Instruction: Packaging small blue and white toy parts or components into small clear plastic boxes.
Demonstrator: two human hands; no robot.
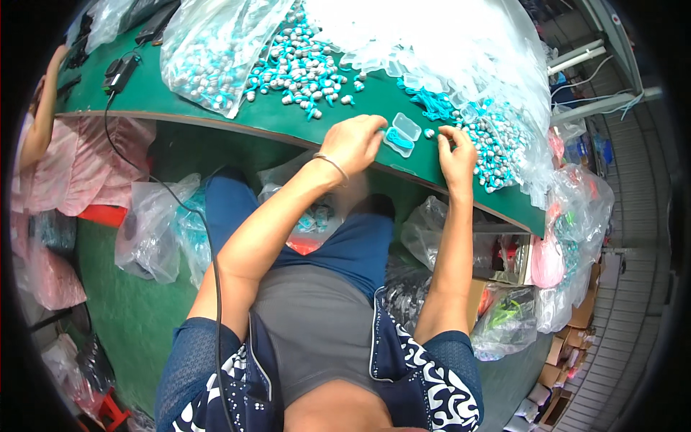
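Sitting at a green surface (pixel 368 101) with the hands apart, one to each side of a small clear case (pixel 407 125). Holds the fingertips of the left hand (pixel 354 144) close together at the left side of that case; cannot tell a grip there from a light touch or a narrow gap. Wears a bracelet (pixel 332 165) on the left wrist. Has the case lying between the hands, toward the person's edge of the surface, with the lid open at the back and with teal cord (pixel 397 138) in the base. Holds the right hand (pixel 458 150) to the right of the case, with thumb and fingers bent, near a single grey-and-teal piece (pixel 430 134) on the surface; cannot tell from this angle about anything between those fingertips. Has a pile of similar pieces (pixel 497 147) just beside the right hand, a teal cord bundle (pixel 432 101) behind the case, and a large translucent heap (pixel 432 36) farther back. Has, toward the left, a second pile of pieces (pixel 317 68) next to a clear bag (pixel 205 68) of the same kind, then a black device (pixel 121 74) with a cable. Sits well apart from a co-worker's arm (pixel 42 119) at the far left.
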